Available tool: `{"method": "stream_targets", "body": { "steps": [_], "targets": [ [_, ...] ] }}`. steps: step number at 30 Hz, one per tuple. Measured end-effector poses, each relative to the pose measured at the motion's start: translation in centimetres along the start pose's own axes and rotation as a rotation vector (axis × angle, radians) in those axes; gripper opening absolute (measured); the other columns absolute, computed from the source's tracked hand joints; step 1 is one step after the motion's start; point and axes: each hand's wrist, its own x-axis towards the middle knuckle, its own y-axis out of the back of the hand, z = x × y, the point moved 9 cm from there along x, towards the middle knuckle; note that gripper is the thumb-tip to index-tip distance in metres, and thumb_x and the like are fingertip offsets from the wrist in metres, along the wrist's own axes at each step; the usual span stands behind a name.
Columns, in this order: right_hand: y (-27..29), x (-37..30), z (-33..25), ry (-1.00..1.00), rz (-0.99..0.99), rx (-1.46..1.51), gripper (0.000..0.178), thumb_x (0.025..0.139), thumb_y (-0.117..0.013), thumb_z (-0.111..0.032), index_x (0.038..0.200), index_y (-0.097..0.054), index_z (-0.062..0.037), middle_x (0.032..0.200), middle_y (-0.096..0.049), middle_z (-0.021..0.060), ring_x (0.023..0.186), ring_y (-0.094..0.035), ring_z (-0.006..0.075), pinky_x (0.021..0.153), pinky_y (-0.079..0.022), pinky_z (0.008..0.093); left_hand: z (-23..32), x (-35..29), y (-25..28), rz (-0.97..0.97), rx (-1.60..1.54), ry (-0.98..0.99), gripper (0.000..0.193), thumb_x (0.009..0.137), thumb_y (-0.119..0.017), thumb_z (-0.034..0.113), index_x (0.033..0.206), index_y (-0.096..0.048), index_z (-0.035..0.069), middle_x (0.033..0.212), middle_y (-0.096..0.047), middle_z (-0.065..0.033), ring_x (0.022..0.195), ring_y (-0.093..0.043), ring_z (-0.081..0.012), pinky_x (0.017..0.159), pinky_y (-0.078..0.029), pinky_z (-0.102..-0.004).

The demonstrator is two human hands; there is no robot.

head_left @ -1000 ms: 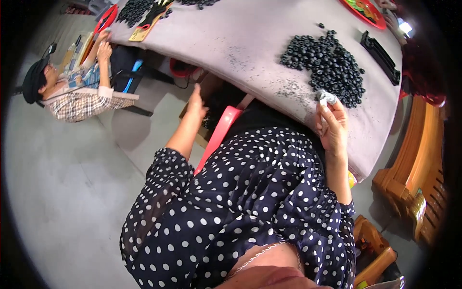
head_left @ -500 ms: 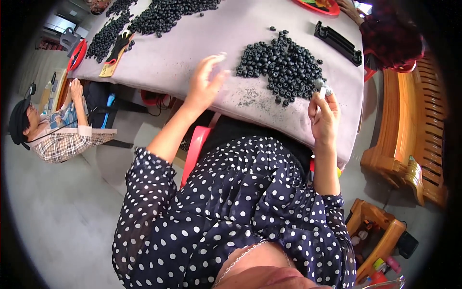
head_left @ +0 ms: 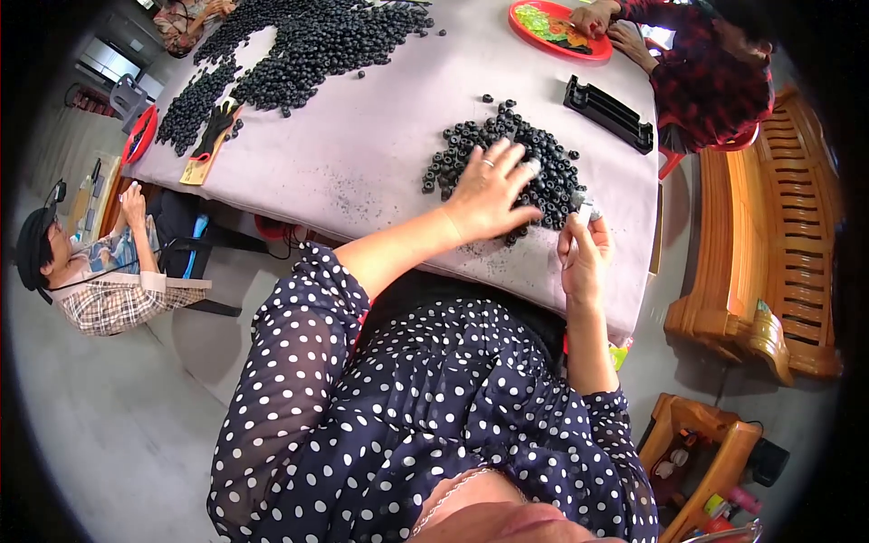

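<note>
A pile of small black ring-shaped pieces [head_left: 552, 163] lies on the table in front of me. My left hand [head_left: 489, 195] rests over the middle of it, fingers spread, with a ring on one finger; whether it touches pieces under the palm I cannot tell. At the pile's near right edge, my right hand [head_left: 586, 253] is closed around a slim pale tool [head_left: 586, 214], whose exact kind is not clear. Something greyish covers fingertips of this hand.
Pale cloth covers the table [head_left: 380, 136], with dark crumbs on it. A larger heap of black pieces [head_left: 317, 50] spreads at the far left, near a black glove [head_left: 214, 128]. A black plastic holder [head_left: 608, 114] and red tray [head_left: 597, 51] stand right. Co-workers sit left and far right.
My left hand has moved right, from above bare cloth onto the pile. My right hand keeps its grip on the pale tool beside the pile. The view has shifted slightly.
</note>
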Motion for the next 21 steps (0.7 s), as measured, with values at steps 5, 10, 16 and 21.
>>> {"method": "stream_targets", "body": {
  "steps": [5, 10, 16, 21],
  "targets": [
    [0.0, 0.0, -0.3, 0.036, 0.043, 0.019, 0.014, 0.083, -0.058, -0.003, 0.096, -0.054, -0.0033, 0.067, -0.052, -0.0017, 0.047, -0.042, 0.0043, 0.040, -0.031, 0.0170, 1.5, -0.6, -1.1, -0.100, -0.012, -0.096, 0.061, 0.077, -0.063, 0.036, 0.128, -0.042, 0.010, 0.130, -0.039, -0.0183, 0.128, -0.028, -0.0357, 0.100, -0.021, -0.0615],
    [-0.7, -0.1, 0.4, 0.038, -0.045, -0.010, 0.017, 0.083, -0.057, -0.002, 0.099, -0.054, -0.0022, 0.069, -0.052, -0.0018, 0.048, -0.043, 0.0039, 0.040, -0.031, 0.0167, 0.4, -1.6, -0.5, -0.070, -0.036, -0.090, 0.051, 0.077, -0.062, 0.029, 0.122, -0.047, 0.010, 0.127, -0.043, -0.0150, 0.126, -0.032, -0.0332, 0.101, -0.024, -0.0569],
    [-0.8, -0.2, 0.6, 0.038, -0.060, -0.030, 0.020, 0.082, -0.057, -0.002, 0.102, -0.055, -0.0015, 0.069, -0.051, -0.0022, 0.048, -0.043, 0.0036, 0.040, -0.032, 0.0164, -1.4, -3.7, 0.7, -0.047, -0.015, -0.091, 0.041, 0.079, -0.060, 0.026, 0.117, -0.051, 0.011, 0.125, -0.045, -0.0124, 0.122, -0.039, -0.0298, 0.099, -0.032, -0.0500],
    [-0.9, -0.3, 1.0, 0.028, -0.055, -0.029, 0.020, 0.082, -0.058, -0.002, 0.102, -0.055, -0.0018, 0.068, -0.051, -0.0024, 0.047, -0.043, 0.0036, 0.039, -0.031, 0.0164, -2.2, -5.0, 2.0, 0.001, -0.027, -0.060, 0.056, 0.078, -0.061, 0.038, 0.126, -0.046, 0.013, 0.135, -0.037, -0.0137, 0.126, -0.034, -0.0311, 0.101, -0.028, -0.0505]
  ]
}}
